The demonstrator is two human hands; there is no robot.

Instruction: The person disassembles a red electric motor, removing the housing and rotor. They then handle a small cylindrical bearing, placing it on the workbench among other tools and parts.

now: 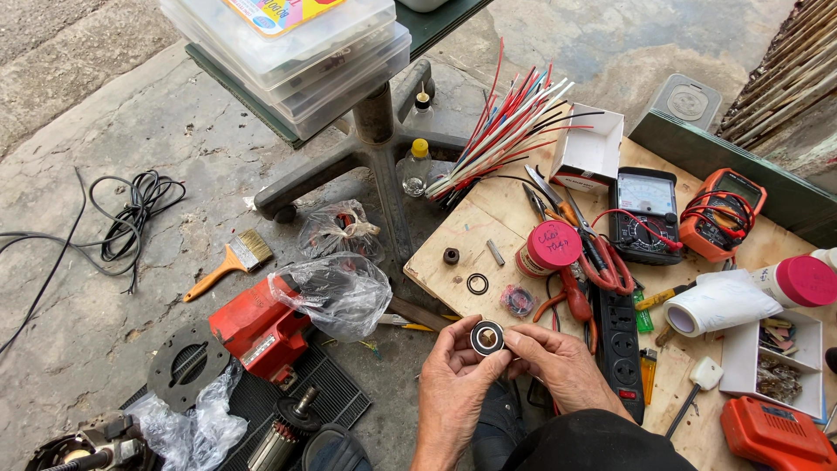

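Both of my hands hold a small round bearing (pixel 487 337), black with a silver ring and a brass-coloured centre, at the low middle of the head view. My left hand (pixel 453 384) pinches its left side with thumb and fingers. My right hand (pixel 558 362) pinches its right side. The bearing is raised just in front of the near edge of a plywood board (pixel 462 227). On the board close by lie a black rubber ring (pixel 477 283), a small dark bushing (pixel 451 255), a short metal pin (pixel 495 252) and a small pink-rimmed round part (pixel 518 300).
The board carries a pink-lidded can (pixel 549 247), pliers (pixel 575 301), a black power strip (pixel 617 336), two multimeters (pixel 645 214), a bundle of red and white wires (pixel 510 131) and a paper roll (pixel 719 305). To the left on concrete sit a red power tool (pixel 257 327), plastic bags, a paintbrush (pixel 231 260) and a chair base (pixel 375 148).
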